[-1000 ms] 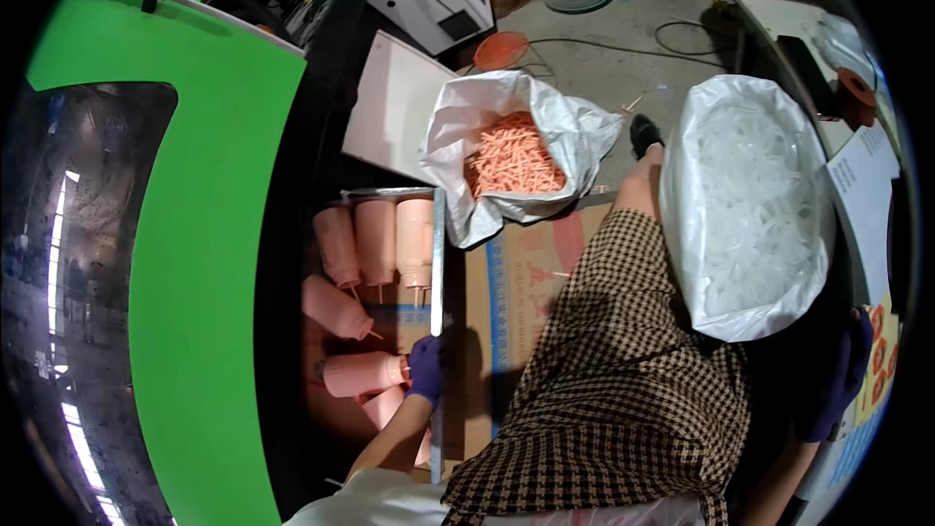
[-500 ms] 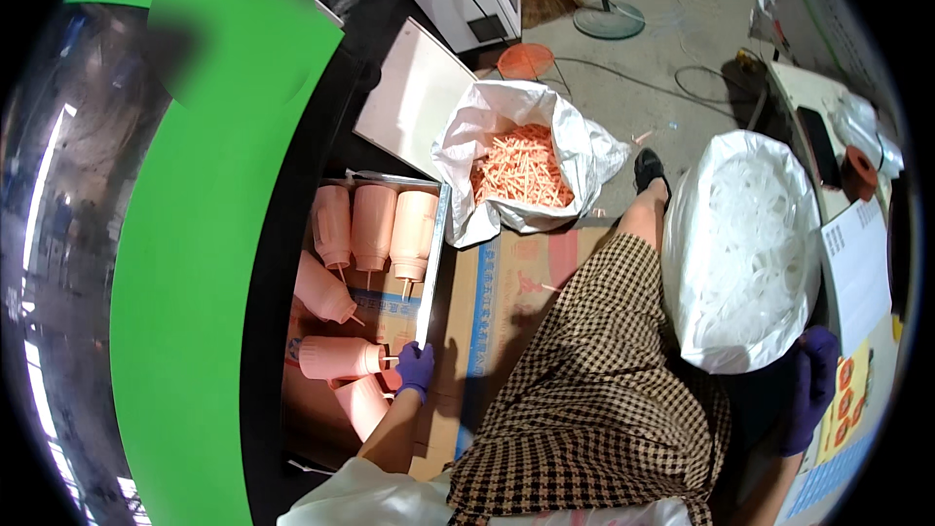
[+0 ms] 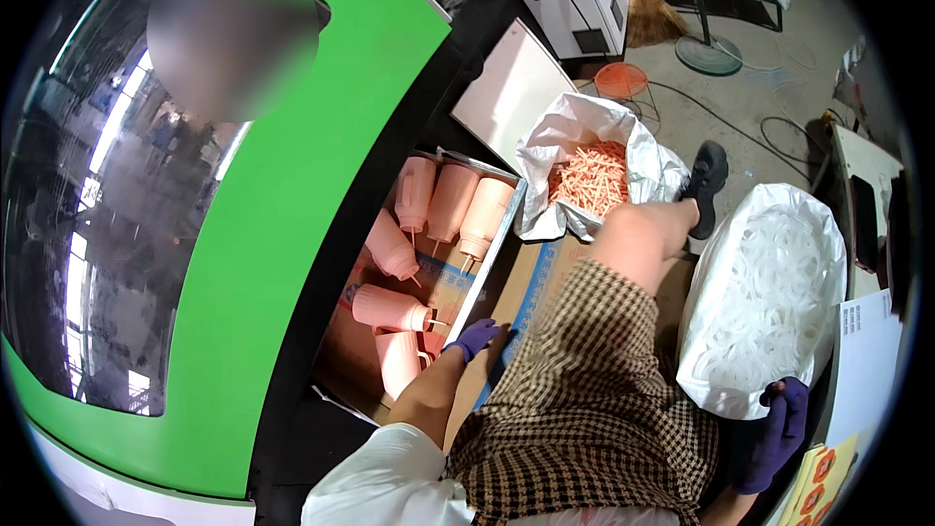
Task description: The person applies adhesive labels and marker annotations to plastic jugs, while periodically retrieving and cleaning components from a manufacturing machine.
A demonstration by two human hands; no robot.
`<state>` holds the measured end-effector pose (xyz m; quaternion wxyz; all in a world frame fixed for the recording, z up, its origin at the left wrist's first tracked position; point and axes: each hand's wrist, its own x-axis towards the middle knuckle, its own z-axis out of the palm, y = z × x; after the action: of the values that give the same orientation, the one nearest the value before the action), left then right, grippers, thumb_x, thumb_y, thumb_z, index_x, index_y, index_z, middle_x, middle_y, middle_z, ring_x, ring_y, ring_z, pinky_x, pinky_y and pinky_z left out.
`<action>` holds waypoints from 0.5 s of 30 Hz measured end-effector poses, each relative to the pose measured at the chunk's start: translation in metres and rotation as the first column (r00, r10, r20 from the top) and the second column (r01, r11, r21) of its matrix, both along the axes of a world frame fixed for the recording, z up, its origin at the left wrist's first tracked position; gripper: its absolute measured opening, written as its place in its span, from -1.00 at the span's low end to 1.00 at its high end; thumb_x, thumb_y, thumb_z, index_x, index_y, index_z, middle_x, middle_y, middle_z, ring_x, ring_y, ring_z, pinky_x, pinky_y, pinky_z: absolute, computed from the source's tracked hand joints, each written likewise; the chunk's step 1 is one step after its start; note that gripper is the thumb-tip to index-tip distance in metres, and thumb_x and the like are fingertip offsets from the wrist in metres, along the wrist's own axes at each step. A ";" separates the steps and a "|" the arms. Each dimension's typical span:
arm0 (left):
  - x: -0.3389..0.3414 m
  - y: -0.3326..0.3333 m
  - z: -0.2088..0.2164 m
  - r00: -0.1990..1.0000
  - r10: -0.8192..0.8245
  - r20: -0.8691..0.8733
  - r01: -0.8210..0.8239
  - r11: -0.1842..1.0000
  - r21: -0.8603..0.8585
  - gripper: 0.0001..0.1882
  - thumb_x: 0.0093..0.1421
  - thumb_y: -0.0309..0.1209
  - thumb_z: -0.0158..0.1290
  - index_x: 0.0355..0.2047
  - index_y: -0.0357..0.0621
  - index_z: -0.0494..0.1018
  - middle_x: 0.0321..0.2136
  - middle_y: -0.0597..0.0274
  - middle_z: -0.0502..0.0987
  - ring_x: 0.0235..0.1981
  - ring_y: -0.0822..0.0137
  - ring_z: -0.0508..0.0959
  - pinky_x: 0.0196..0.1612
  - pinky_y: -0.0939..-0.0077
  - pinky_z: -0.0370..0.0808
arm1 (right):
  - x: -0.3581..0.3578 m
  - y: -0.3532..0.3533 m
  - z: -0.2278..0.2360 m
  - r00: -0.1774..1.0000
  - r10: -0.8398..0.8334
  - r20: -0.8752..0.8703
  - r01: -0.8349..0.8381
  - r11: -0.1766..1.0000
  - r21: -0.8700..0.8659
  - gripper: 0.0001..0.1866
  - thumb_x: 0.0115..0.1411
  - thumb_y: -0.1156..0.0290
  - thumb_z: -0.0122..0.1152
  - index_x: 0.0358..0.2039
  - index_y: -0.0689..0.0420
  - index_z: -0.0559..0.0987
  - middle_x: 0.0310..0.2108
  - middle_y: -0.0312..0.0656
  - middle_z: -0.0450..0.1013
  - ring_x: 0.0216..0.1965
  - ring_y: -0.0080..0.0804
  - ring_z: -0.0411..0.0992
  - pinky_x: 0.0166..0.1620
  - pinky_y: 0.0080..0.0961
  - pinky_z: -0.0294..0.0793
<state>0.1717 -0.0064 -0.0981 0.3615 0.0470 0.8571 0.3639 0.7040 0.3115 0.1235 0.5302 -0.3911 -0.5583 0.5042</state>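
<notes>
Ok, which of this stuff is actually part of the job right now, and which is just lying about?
In hand:
left hand at the tray rim
pink bottles
right hand on the bag of clear tubes

Lying about:
bag of orange pieces
broom
orange stickers

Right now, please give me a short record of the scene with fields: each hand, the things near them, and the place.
Left hand: in a purple glove, resting on the metal rim of the tray, beside the pink bottles.
Right hand: in a purple glove, low at the edge of the white bag of clear pieces.
Tray: pink bottles, some lying, some side by side.
Other bag: white bag of orange sticks, open.
Place: green machine panel on the left, concrete floor.
</notes>
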 end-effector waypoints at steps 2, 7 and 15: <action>0.016 0.001 0.015 0.992 -0.098 -0.074 0.102 0.994 0.049 -0.50 0.30 -0.19 0.11 0.16 -0.18 0.42 -0.07 0.24 0.56 -0.07 0.33 0.50 -0.08 0.41 0.50 | -0.003 0.002 0.005 0.992 0.115 0.044 -0.113 0.992 -0.053 -0.85 0.19 0.66 0.00 -0.26 0.27 0.52 -0.25 -0.19 0.38 -0.30 -0.47 0.31 -0.17 -0.55 0.33; 0.005 0.018 0.033 0.962 0.268 0.039 -0.242 0.786 0.568 -0.69 0.35 -0.35 0.03 0.03 -0.22 0.46 -0.30 0.19 0.56 -0.43 0.42 0.56 -0.39 0.56 0.55 | -0.009 0.023 0.016 0.968 0.197 0.154 -0.193 0.980 -0.036 -0.90 0.17 0.65 0.01 -0.32 0.27 0.50 -0.31 -0.22 0.38 -0.32 -0.50 0.33 -0.19 -0.57 0.35; -0.105 0.005 0.011 0.755 0.568 0.328 -0.627 0.480 0.613 -0.71 0.36 -0.16 -0.08 -0.37 -0.08 0.44 -0.52 0.22 0.51 -0.57 0.32 0.49 -0.52 0.43 0.49 | -0.062 0.017 0.024 0.888 0.289 0.358 -0.314 0.950 0.011 -0.91 0.10 0.66 0.13 -0.35 0.29 0.52 -0.31 -0.14 0.45 -0.28 -0.41 0.43 -0.16 -0.54 0.41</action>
<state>0.0667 -0.0014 -0.0868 0.2005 -0.1374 0.6027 0.7600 0.6415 0.3290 0.1471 0.3502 -0.3651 -0.7150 0.4825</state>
